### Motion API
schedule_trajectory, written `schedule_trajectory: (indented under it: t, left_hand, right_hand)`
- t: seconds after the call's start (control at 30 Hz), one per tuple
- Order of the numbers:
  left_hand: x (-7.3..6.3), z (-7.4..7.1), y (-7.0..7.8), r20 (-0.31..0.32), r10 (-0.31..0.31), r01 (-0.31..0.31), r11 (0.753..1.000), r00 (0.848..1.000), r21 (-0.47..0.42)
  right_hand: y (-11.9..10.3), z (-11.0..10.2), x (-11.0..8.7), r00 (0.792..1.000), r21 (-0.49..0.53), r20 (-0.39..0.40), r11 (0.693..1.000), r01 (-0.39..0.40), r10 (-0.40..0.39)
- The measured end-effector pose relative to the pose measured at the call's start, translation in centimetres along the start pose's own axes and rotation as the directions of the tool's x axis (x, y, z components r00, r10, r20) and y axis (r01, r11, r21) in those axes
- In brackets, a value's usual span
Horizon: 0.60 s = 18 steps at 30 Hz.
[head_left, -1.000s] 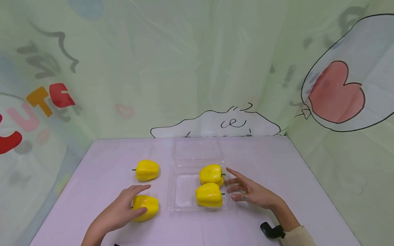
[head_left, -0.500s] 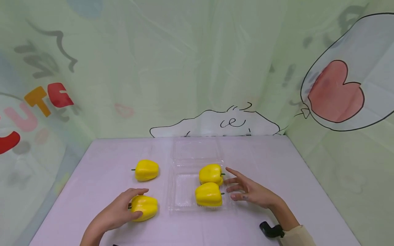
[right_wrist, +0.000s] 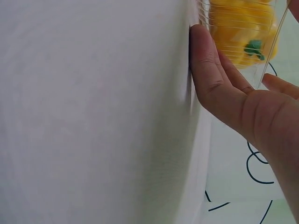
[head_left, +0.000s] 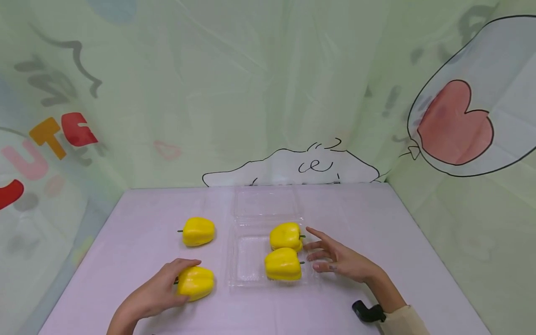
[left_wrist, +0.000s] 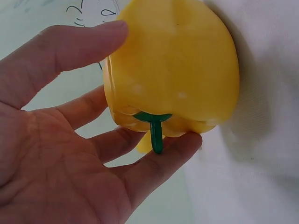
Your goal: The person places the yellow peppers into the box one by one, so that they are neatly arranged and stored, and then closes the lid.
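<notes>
At the front left of the table, my left hand (head_left: 157, 291) holds a yellow bell pepper (head_left: 197, 282) from its stem end. In the left wrist view the thumb lies on one side of this pepper (left_wrist: 173, 65), and the fingers reach round behind its green stem. My right hand (head_left: 341, 260) is at the right side of a clear plastic clamshell box (head_left: 250, 263), its fingers loosely spread and at the box wall. Inside the box's right half sit two yellow peppers, a rear one (head_left: 285, 235) and a front one (head_left: 282, 264), stems pointing right.
Another yellow pepper (head_left: 198, 231) lies left of the box, behind the held one. The box's open lid (head_left: 267, 203) lies flat toward the back. A black curved object (head_left: 368, 311) is by the right wrist. Printed curtains (head_left: 268, 93) stand behind and beside the table.
My left hand has lowered slightly and closed its thumb and fingers round the front left pepper, which has shifted a little left. The right hand stays by the box.
</notes>
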<state>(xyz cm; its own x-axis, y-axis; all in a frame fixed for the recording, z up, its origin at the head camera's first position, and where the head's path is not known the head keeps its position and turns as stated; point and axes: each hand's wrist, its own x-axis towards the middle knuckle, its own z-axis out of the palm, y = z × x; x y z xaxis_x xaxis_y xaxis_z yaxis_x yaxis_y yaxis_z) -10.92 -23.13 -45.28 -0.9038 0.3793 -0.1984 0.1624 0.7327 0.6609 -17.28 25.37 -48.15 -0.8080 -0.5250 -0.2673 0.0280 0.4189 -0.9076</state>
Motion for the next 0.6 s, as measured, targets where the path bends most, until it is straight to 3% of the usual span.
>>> schedule_trajectory:
  t: [0.27, 0.5, 0.6]
  left_hand:
    - [0.4, 0.1, -0.3, 0.007, -0.041, 0.041, 0.996, 0.999, -0.075]
    - [0.6, 0.2, -1.3, 0.004, 0.047, -0.046, 0.986, 0.999, -0.158]
    - [0.8, 0.2, -1.9, 0.017, 0.059, -0.054, 0.975, 0.998, -0.218]
  right_hand:
    - [0.1, 0.0, 0.0, 1.000, 0.007, -0.004, 1.000, 0.000, 0.000]
    - [0.1, 0.0, 0.0, 1.000, 0.008, -0.005, 1.000, 0.001, -0.001]
    - [0.1, 0.0, 0.0, 1.000, 0.010, -0.002, 1.000, 0.005, -0.005]
